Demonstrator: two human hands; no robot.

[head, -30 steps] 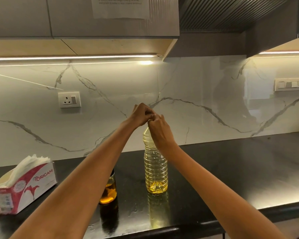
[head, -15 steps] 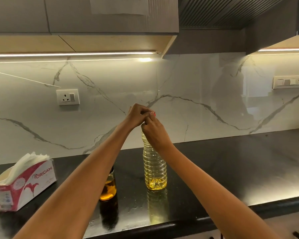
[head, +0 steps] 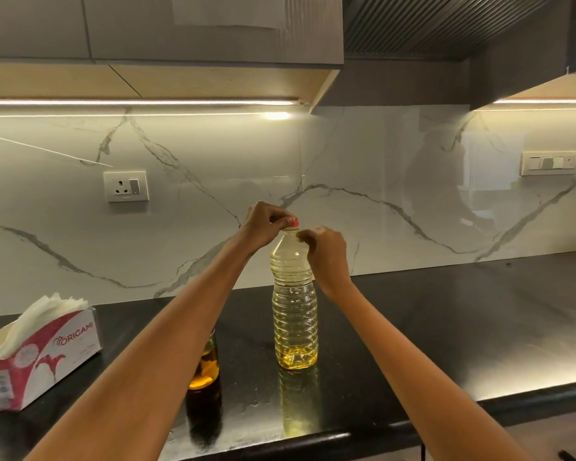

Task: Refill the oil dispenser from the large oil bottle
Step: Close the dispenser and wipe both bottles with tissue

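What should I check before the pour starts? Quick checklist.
1. Red cap off the large oil bottle: ok, pinched in the left hand.
2. Bottle upright on the counter: ok.
3. Right hand steadying the bottle's neck: ok.
4. Oil left in the bottle: ok, only a shallow layer.
5. Oil dispenser open at the top: cannot tell, the left forearm hides it.
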